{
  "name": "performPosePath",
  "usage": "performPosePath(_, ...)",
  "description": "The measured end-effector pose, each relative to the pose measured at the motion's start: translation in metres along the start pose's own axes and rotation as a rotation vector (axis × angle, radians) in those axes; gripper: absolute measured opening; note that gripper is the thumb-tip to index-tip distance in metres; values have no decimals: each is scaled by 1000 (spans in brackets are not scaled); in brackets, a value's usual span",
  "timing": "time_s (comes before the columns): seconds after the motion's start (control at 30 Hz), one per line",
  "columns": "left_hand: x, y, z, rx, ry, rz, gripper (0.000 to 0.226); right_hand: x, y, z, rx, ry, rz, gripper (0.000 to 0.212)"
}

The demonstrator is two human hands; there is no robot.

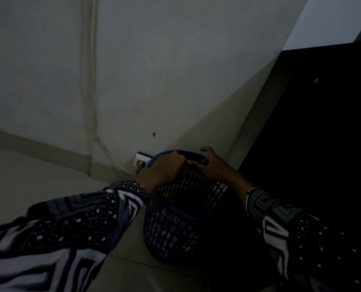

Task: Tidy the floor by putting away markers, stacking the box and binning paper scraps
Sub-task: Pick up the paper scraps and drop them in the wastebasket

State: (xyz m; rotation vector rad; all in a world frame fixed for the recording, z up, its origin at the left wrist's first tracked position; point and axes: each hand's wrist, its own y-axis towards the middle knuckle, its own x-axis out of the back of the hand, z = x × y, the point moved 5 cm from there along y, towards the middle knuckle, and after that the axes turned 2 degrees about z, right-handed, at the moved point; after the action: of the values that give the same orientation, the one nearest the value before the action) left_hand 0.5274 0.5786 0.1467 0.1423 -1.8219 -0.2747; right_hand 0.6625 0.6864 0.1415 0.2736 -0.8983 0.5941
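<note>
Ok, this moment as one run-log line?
left hand: curled over bin rim | right hand: fingers spread above bin | paper: not visible | light: dim

Dim, underexposed view; deep shadow at right, sleeves blurred, wide-angle bending at edges.

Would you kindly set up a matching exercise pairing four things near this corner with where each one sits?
Things:
1. left hand
2. right hand
3. wall socket
4. dark cabinet

Places:
A. low on the wall, behind the blue mesh bin
B. curled at the bin's far rim, left side
C. fingers spread over the bin's opening, right side
D. standing to the right of the bin

Pairs: 1-B, 2-C, 3-A, 4-D
</note>
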Motion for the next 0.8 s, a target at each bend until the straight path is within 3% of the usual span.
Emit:
performPosePath(0.13,10,-5,6,66,-21,-75,20,-3,6,14,30,-30,-22,96)
performPosePath(0.33,38,-21,24,119,18,-115,38,-17,14,72,167,2,-24,70)
performPosePath(0.57,94,-86,82,136,44,-283,53,-55,3,148,344,-22,-46,65)
performPosePath(0.8,100,-187,178,351,318,-9,65,-117,-10,210,455,-232,51,62)
